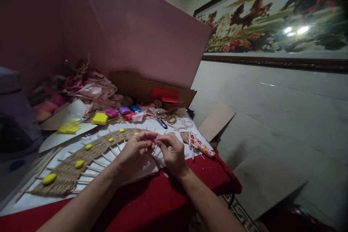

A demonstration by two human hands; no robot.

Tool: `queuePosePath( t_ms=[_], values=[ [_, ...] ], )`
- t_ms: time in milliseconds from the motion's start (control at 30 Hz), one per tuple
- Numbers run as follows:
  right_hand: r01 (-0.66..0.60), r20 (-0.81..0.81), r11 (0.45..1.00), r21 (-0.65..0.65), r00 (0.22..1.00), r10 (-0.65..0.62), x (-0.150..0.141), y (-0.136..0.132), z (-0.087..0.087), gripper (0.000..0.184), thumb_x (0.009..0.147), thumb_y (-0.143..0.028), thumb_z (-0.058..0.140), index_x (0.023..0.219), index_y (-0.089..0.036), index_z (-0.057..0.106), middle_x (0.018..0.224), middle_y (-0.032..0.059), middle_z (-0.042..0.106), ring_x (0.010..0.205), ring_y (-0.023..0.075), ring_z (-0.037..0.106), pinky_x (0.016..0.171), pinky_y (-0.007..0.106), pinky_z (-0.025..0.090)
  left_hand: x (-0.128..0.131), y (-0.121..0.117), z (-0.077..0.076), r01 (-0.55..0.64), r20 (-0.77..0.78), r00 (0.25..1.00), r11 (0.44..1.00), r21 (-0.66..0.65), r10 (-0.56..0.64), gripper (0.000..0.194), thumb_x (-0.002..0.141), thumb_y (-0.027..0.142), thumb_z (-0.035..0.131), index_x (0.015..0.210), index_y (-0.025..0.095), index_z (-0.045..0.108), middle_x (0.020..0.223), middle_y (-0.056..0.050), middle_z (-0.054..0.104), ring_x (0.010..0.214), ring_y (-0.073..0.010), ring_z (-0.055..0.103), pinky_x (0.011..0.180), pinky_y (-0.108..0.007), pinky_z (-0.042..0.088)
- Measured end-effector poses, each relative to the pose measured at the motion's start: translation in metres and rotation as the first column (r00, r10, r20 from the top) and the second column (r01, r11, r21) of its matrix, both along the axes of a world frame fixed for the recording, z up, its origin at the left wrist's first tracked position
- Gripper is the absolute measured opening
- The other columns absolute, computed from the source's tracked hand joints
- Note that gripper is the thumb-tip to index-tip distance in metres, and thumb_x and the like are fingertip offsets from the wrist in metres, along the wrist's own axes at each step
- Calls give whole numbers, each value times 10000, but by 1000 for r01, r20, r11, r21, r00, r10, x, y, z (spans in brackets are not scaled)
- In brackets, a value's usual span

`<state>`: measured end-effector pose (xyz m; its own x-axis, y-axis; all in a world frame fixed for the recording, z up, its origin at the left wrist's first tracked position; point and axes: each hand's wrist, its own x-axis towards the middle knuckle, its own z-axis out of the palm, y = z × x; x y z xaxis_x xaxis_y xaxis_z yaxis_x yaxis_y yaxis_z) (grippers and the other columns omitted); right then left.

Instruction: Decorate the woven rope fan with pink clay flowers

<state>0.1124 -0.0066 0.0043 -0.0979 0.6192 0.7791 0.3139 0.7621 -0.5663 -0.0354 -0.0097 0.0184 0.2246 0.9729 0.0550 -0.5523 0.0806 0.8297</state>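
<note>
My left hand is closed, its fingertips pinching a small lump of magenta modelling clay. Close against it, my right hand pinches a bit of the same magenta clay between thumb and forefinger. Another speck of magenta shows by the right fingers. Beneath and to the left of both hands lies a curved woven rope band threaded on thin wooden sticks. Flattened yellow clay ovals are spaced along the band. My hands and forearms hide part of its right side.
Clay packets stand behind the band: yellow, magenta, purple and blue. A blue-handled cutting tool lies behind my hands. A flower-patterned glue gun with a black cord rests right, on the red cloth's edge.
</note>
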Motion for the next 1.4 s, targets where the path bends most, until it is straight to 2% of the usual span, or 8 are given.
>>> queuePosePath(
  t_ms=[200, 367, 567, 767, 1000, 1100, 1267, 1400],
  values=[
    [41, -158, 997, -67, 986, -51, 1, 4, -4, 61, 824, -238, 602, 806, -184, 622, 740, 9, 586, 692, 134, 553, 631, 249, 445, 1, 0, 2, -3, 1, 1000, 999, -35, 3, 220, 583, 89, 703, 798, 104, 655, 722, -43, 634, 595, -82, 521, 578, -193, 404],
    [-71, -197, 985, -157, 980, 39, 1, 7, -9, 66, 826, -240, 602, 864, -190, 624, 743, 2, 585, 604, 111, 526, 553, 234, 427, 2, 3, -4, -1, -30, 1000, 999, 33, 2, 225, 636, 281, 749, 628, 117, 595, 585, 7, 541, 520, -55, 433, 481, -167, 326],
    [-62, -139, 998, -1, 988, 61, -2, 3, -3, 77, 774, -171, 655, 821, -226, 681, 784, 9, 548, 745, 135, 536, 652, 255, 447, 5, 0, -7, 12, -55, 998, 999, -33, -14, 294, 623, 364, 761, 730, 109, 662, 614, -4, 548, 534, -52, 440, 477, -158, 311],
    [-77, -95, 997, -5, 993, 76, -4, 1, -1, 110, 780, -181, 644, 858, -241, 694, 763, -2, 489, 668, 116, 493, 582, 238, 428, 5, 0, -7, 61, -82, 995, 998, -32, -63, 303, 595, 352, 782, 603, 118, 589, 522, 46, 441, 469, -30, 339, 427, -159, 232],
    [-7, -64, 1000, 18, 998, 9, 2, 1, -1, 91, 825, -195, 595, 888, -206, 660, 791, 17, 552, 753, 143, 534, 658, 270, 433, 3, 2, -6, 69, -16, 997, 998, 0, -69, 233, 583, 240, 793, 704, 113, 639, 670, -28, 613, 549, -57, 470, 495, -170, 331],
    [54, -80, 997, 47, 996, -50, 4, 1, 1, 73, 833, -193, 582, 844, -201, 654, 783, 15, 565, 754, 144, 537, 663, 269, 428, 2, 3, -5, 64, -38, 997, 998, -4, -64, 279, 545, 199, 811, 766, 111, 665, 603, -5, 590, 477, -36, 419, 450, -162, 299],
    [103, -86, 992, 70, 992, -96, 4, 1, 2, 81, 837, -188, 572, 818, -191, 650, 773, 17, 571, 738, 140, 535, 647, 259, 418, 1, 4, -7, 37, -34, 999, 995, -89, -40, 323, 598, 389, 774, 630, 118, 600, 510, 39, 476, 406, -18, 350, 376, -139, 232],
    [127, -58, 989, 81, 991, -123, 4, 0, 2, 92, 840, -201, 565, 810, -192, 651, 768, 18, 578, 732, 144, 538, 648, 265, 415, 0, 4, -7, 61, -15, 998, 994, -94, -62, 343, 660, 421, 722, 762, 99, 669, 530, 23, 496, 407, -20, 365, 371, -139, 250]
  ],
)
